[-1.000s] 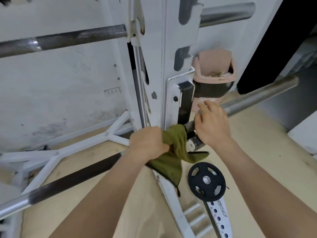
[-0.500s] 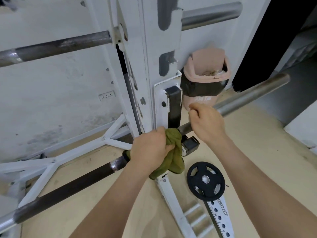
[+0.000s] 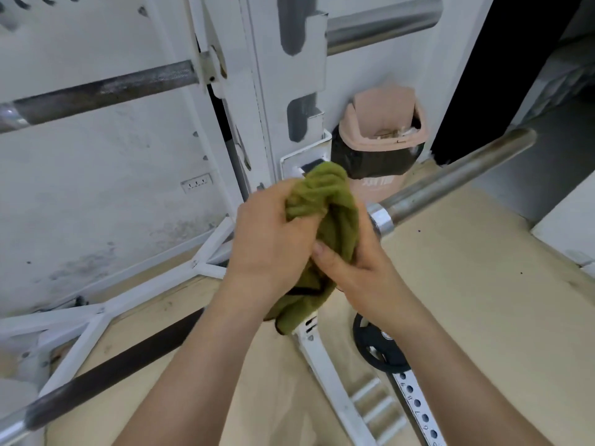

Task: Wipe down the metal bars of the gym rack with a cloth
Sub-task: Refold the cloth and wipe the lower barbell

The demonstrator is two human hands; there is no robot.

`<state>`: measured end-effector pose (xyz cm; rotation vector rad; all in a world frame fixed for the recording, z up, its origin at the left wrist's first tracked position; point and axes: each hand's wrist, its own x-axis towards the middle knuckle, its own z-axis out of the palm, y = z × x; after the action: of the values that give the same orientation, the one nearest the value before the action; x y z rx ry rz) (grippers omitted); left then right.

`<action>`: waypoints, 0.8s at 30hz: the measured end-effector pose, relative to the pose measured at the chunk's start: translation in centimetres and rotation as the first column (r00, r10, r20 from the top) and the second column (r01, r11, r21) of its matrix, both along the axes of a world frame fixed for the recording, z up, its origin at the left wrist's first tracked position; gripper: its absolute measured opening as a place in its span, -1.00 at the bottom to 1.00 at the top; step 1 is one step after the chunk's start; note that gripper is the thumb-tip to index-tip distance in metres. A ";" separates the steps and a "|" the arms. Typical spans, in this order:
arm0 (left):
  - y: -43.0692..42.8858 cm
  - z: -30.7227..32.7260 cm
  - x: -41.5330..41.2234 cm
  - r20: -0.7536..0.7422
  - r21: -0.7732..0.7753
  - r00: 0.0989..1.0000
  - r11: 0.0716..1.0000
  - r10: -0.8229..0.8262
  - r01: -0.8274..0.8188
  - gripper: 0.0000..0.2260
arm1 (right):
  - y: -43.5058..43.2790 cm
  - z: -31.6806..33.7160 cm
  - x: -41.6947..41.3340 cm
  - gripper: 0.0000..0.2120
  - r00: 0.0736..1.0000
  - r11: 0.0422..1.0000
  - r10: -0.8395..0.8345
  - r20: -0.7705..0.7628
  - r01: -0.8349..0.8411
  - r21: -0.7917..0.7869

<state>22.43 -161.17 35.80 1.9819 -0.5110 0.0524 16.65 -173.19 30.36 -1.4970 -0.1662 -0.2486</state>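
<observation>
A bunched olive-green cloth [image 3: 331,207] is held between both hands in front of the white rack upright [image 3: 260,101]. My left hand [image 3: 270,239] grips its upper left part. From below and the right, my right hand [image 3: 354,268] clasps the cloth. The lower barbell [image 3: 450,178] runs diagonally behind the hands; its steel sleeve and collar show to the right, its dark shaft [image 3: 122,365] to the lower left. A second barbell [image 3: 106,88] rests higher on the rack, its sleeve [image 3: 383,24] at the top right.
A pink swing-lid bin [image 3: 383,136] with a black liner stands by the wall behind the rack. A black weight plate [image 3: 376,349] lies on the wooden floor beside a perforated white bar [image 3: 418,410]. White rack base struts [image 3: 106,304] spread to the left.
My right hand has let go of the barbell sleeve and joined the left on the cloth. Both hands lifted the cloth off the bar and bunched it.
</observation>
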 end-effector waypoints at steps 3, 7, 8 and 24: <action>-0.1 1.1 -0.3 -0.166 -0.214 0.900 0.906 -0.403 0.366 -0.80 | -0.4 0.7 1.3 -0.60 0.897 0.899 -0.437 0.057 0.438 0.008; 3.6 -2.7 1.0 0.069 0.259 0.997 0.965 0.032 -0.049 -0.87 | -3.6 0.6 2.4 -0.66 0.693 0.302 -0.703 0.159 0.494 -0.815; 4.6 -4.2 1.1 0.087 0.493 0.994 0.864 0.062 -0.097 -0.84 | -3.5 0.2 2.7 -0.72 0.711 0.165 -0.694 0.111 0.307 -0.937; 3.5 -9.0 2.8 0.032 0.581 0.999 0.814 -0.026 0.003 -0.79 | -2.8 -1.0 2.4 -0.81 0.774 0.157 -0.633 0.004 0.133 -0.979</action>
<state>25.20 -157.64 26.78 2.5844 -0.6188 -0.0882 19.05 -175.95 29.41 -2.8423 0.6097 -0.2476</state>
